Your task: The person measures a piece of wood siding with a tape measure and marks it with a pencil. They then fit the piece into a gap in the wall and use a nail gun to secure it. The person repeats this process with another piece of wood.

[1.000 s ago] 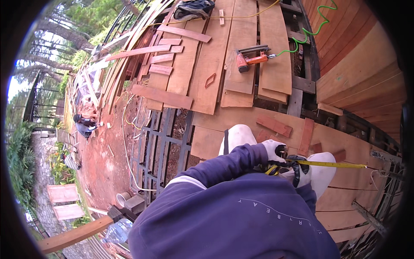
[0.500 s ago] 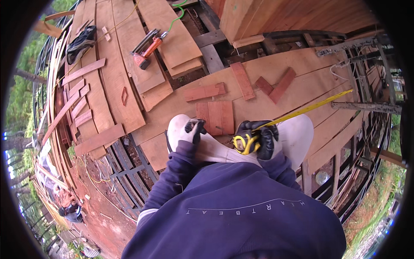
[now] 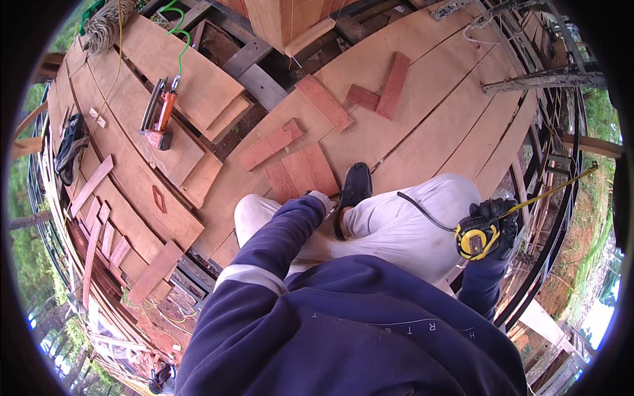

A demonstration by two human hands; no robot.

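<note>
My right hand [image 3: 504, 228], in a black glove, is closed round a yellow and black tape measure [image 3: 475, 241] beside my right knee. The yellow blade [image 3: 555, 192] is drawn out to the upper right, past the floor's edge. A black strap hangs from the case over my pale trousers. My left hand [image 3: 325, 203], also gloved, is low between my knees, next to the near edge of several reddish boards [image 3: 301, 173] laid side by side. Its fingers are mostly hidden, so I cannot tell what they touch. My dark shoe [image 3: 356, 183] stands just right of it.
More reddish offcuts [image 3: 323, 102] lie on the plywood floor [image 3: 436, 125]. An orange nail gun [image 3: 163, 122] with a green hose rests at left, near a dark bag [image 3: 71, 148]. Gaps show between joists [image 3: 254, 69] ahead. A wooden post [image 3: 284, 26] stands beyond. A person [image 3: 162, 377] is far lower left.
My right hand has carried the tape measure right, beyond my knee. My left hand has gone from my left knee down toward the boards. The view has turned and shifted.
</note>
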